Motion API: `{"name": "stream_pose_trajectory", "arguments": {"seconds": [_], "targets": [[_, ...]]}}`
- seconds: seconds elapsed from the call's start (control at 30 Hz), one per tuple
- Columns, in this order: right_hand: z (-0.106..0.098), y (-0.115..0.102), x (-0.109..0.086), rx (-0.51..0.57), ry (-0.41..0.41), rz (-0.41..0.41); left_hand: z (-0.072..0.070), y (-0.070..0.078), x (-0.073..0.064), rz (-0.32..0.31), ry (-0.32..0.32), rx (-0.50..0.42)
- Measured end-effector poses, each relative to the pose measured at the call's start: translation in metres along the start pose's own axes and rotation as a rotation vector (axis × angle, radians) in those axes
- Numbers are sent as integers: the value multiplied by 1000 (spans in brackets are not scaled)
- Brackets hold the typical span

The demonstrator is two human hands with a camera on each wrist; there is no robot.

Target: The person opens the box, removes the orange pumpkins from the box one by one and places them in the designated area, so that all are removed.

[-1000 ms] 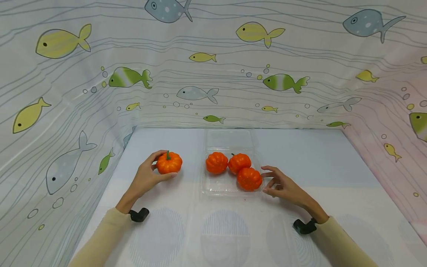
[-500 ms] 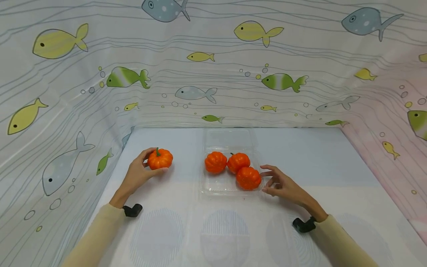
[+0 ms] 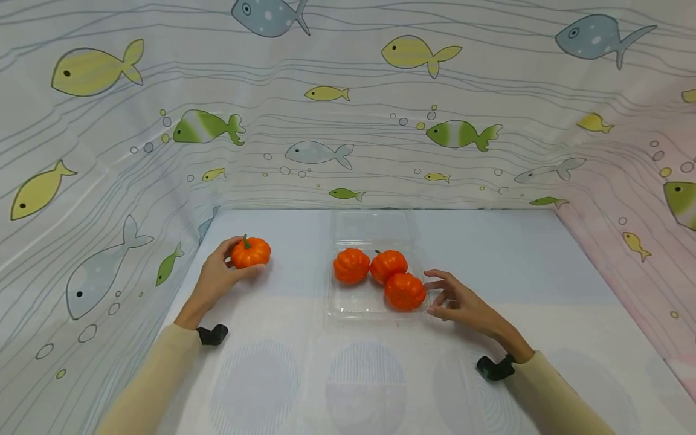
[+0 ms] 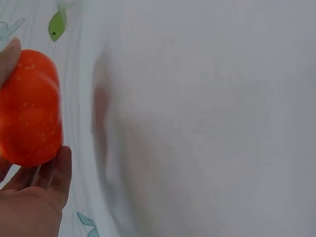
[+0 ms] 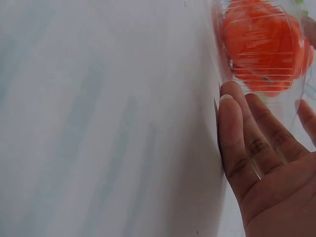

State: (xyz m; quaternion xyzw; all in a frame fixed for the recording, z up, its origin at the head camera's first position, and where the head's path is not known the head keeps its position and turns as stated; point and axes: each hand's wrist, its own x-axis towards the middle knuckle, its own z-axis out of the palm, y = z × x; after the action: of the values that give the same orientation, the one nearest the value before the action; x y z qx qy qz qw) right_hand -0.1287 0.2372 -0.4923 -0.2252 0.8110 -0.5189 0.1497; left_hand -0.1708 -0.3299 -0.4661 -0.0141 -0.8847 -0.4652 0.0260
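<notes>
My left hand (image 3: pixel 217 273) grips an orange toy pumpkin (image 3: pixel 251 253) with a green stem at the table's left. Thumb and fingers lie on opposite sides of it. In the left wrist view, this pumpkin (image 4: pixel 30 108) hangs above the white surface, apart from its shadow. Beside the container's right wall is my right hand (image 3: pixel 459 302), its fingers loosely spread. The right wrist view has its fingertips (image 5: pixel 231 118) right at the clear plastic wall. Inside the clear container (image 3: pixel 353 305) lie three orange pumpkins: one left (image 3: pixel 351 266), one behind (image 3: pixel 389 266), one front right (image 3: pixel 405 292).
The container's clear lid (image 3: pixel 372 226) lies folded back toward the rear wall. A white cloth with printed circles covers the table (image 3: pixel 283 374). Fish-patterned curtain (image 3: pixel 380 139) encloses the back and both sides.
My left hand has carried its pumpkin leftward and slightly toward the back, away from the container. The right hand and the three pumpkins in the container have stayed in place.
</notes>
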Motion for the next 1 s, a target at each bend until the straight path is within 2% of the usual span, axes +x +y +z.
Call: {"name": "stream_pose_trajectory", "arguments": {"seconds": [0.2, 0.43, 0.63, 0.83, 1.0], "targets": [[0, 2, -1, 5, -4, 13, -7, -6, 6, -26, 12, 3], [0, -1, -1, 3, -4, 21, -15, -9, 9, -107, 6, -47], [0, 0, -2, -2, -6, 30, -16, -12, 11, -143, -1, -49], [-1, 0, -3, -7, 1, 32, -15, -20, 13, -163, 3, -26], [-1, -1, -2, -10, -7, 28, -19, -26, 13, -152, 21, -15]]}}
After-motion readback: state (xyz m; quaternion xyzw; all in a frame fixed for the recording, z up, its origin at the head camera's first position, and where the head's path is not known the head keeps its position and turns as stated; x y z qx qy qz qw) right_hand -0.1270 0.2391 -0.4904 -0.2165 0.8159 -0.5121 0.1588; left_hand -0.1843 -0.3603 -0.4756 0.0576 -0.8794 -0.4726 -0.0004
